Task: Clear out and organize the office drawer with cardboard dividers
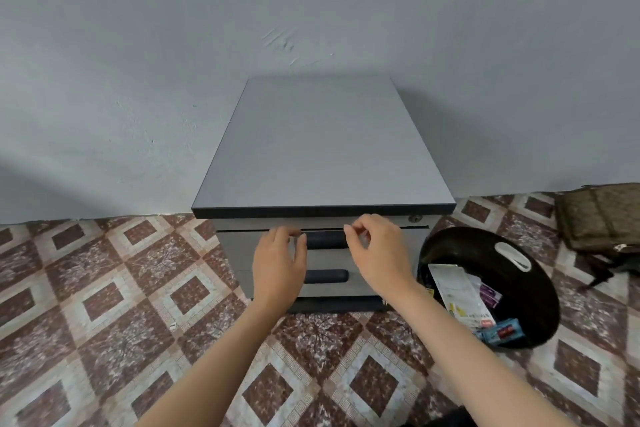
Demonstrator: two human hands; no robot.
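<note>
Nearest, the left hand touches the left end of the handle; whether it grips, I cannot tell. The right hand, loosely curled and empty, is just beside the right end. The handle lies sideways between them, on the closed top drawer.

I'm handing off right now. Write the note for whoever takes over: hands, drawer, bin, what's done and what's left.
Left hand: open, fingertips at the left end of the upper drawer handle.
Right hand: fingers curled by its right end; grip unclear.
Cabinet drawers all look shut.
Black bin at right already holds papers and wrappers.
No cardboard dividers in view.
Left: open drawer, clear it, fit dividers.
</note>
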